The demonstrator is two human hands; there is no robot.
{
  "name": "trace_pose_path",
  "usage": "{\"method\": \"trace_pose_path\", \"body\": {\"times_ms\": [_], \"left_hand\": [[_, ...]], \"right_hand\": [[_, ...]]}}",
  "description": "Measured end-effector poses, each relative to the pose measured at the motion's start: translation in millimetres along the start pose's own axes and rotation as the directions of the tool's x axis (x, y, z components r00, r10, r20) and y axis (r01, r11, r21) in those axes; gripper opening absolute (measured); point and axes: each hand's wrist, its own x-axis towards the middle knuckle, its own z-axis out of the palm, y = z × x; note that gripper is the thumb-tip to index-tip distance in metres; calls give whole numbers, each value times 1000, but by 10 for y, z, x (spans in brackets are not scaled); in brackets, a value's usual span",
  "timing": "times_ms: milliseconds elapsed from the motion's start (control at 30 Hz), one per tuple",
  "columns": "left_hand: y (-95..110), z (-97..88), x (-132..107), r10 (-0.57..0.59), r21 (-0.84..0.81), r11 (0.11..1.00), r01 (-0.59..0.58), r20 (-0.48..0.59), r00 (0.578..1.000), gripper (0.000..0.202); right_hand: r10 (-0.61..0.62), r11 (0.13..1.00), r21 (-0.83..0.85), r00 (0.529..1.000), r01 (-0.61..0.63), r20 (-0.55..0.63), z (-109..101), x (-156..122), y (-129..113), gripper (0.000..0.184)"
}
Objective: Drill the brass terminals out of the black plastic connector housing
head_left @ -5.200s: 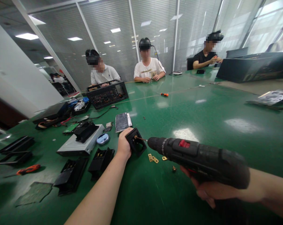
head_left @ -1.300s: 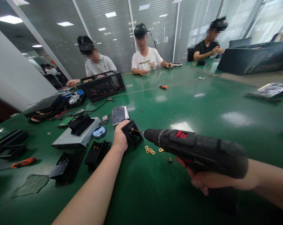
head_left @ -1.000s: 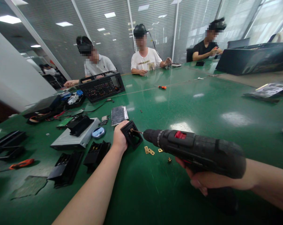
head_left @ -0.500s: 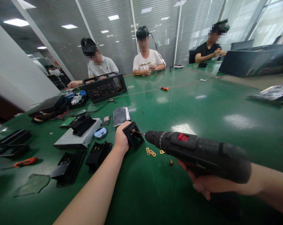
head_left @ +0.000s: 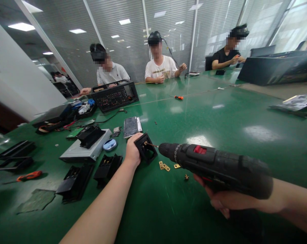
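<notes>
L hand [head_left: 133, 149] grasps blk housing [head_left: 150, 160], nr ctr of view, tilted; fingers wrapped on its 9 o'clock side, partly hidden. R hand [head_left: 233, 200]: fingers clenched round grip of cordless drill [head_left: 219, 167], at 3 o'clock from housing. Drill bit [head_left: 152, 145] pts to abt 9 o'clock, tip at brass fitting [head_left: 145, 143] in housing; contact too small to tell. Clock from housing: brass plates [head_left: 167, 168] on green worktop [head_left: 234, 115] at 4, small brass pc [head_left: 186, 177] further out, same dir.; round blue case [head_left: 110, 145] at 9; blk block [head_left: 108, 170] at 8; orange-handled screwdriver [head_left: 179, 97] at 1, well apart.
</notes>
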Motion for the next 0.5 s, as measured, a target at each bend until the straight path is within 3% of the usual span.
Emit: {"method": "trace_pose_path", "body": {"times_ms": [133,267,400,500], "left_hand": [[-20,-18,10,-7,7,1000,7,6,1000,32],[-21,-29,14,-3,18,1000,2,12,1000,31],[-18,-27,14,-4,11,1000,4,5,1000,30],[-16,-24,14,-15,13,1000,15,5,1000,31]], "right_hand": [[-34,999,-40,998,36,57,-126,161,278,57],[-85,996,-27,994,86,65,-164,188,314,82],[-14,1000,-14,998,15,58,-100,113,163,58],[-31,999,-7,997,31,69,-112,119,176,60]]}}
